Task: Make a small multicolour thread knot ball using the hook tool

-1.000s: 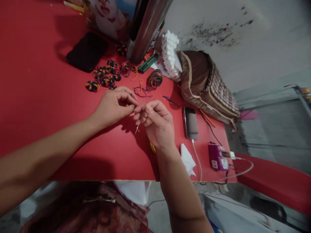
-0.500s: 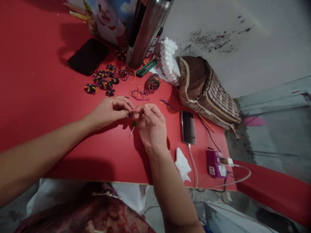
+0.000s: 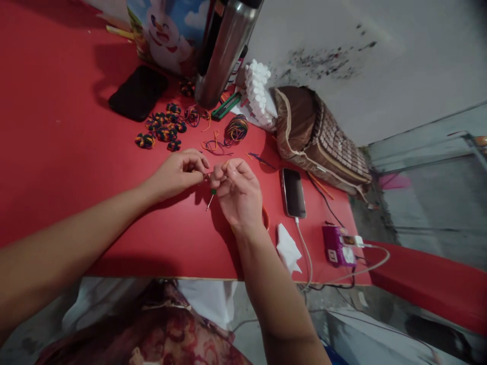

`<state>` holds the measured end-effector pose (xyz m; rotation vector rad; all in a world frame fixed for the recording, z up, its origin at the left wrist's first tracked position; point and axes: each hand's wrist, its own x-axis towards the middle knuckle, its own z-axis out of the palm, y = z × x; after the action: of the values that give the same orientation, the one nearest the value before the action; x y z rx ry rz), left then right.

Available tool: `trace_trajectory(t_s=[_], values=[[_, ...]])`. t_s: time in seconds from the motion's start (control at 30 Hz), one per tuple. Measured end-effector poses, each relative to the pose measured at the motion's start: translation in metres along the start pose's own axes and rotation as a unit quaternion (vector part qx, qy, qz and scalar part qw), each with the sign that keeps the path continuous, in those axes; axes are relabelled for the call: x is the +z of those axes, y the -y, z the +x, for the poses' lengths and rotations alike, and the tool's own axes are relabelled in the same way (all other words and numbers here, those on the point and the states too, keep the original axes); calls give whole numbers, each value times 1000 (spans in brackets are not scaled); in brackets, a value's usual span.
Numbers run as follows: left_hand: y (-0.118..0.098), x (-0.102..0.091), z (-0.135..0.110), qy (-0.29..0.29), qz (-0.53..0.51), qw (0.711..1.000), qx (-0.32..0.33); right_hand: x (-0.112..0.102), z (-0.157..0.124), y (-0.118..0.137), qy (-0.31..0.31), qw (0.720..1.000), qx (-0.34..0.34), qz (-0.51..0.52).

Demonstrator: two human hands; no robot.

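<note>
Fingers (image 3: pixel 198 167) of the left hand (image 3: pixel 177 175) pinch a small thread piece (image 3: pixel 207 174). The right hand (image 3: pixel 238 192) meets it fingertip to fingertip, pinching a green-handled hook (image 3: pixel 211 197) above the red tabletop (image 3: pixel 68 152).

Thin thread piece (image 3: pixel 207 174), reddish-orange, pinched taut and short between the fingers (image 3: pixel 200 170) of the left hand (image 3: pixel 175 174) and the fingers (image 3: pixel 220 175) of the right hand (image 3: pixel 238 195); detail too small to resolve. Crochet hook (image 3: pixel 210 199), slim metal shaft with green grip, hangs just below the right fingers, tip slanting down-left toward the desk (image 3: pixel 57 152).
</note>
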<state>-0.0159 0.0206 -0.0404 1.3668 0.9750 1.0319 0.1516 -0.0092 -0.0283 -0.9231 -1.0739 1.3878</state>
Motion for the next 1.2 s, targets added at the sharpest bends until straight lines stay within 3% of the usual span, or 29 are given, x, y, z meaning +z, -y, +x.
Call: trace_trajectory(t_s=[0.3, 0.4, 0.47, 0.57, 0.6, 0.67, 0.8, 0.87, 0.97, 1.07, 1.2], values=[[3, 4, -2, 12, 12, 999, 30, -2, -2, -1, 10, 999, -25, -20], [0, 4, -3, 21, -39, 999, -10, -6, 2, 5, -17, 999, -23, -45], [-3, 2, -2, 34, -96, 993, -66, -11, 4, 13, -68, 990, -60, -108], [-9, -1, 2, 14, -177, 980, -90, -20, -1, 29, -184, 931, -155, -276], [-10, -2, 4, 7, -198, 975, -97, -24, -6, 35, -192, 906, -158, -342], [-12, -4, 6, -1, -226, 968, -111, -31, -19, 45, -151, 841, -126, -504], [-15, -7, 8, -27, -255, 960, -117, -44, -56, 52, -54, 639, -34, -766], [-16, -9, 8, -33, -266, 955, -128, -48, -71, 52, -7, 584, 23, -811], [-18, -11, 7, -20, -251, 958, -138, -47, -80, 52, 49, 573, 106, -811], [-17, -11, 6, -13, -227, 966, -120, -39, -75, 53, 38, 555, 182, -811], [-12, -12, 5, 15, -230, 966, -115, -36, -63, 52, 9, 582, 239, -777]])
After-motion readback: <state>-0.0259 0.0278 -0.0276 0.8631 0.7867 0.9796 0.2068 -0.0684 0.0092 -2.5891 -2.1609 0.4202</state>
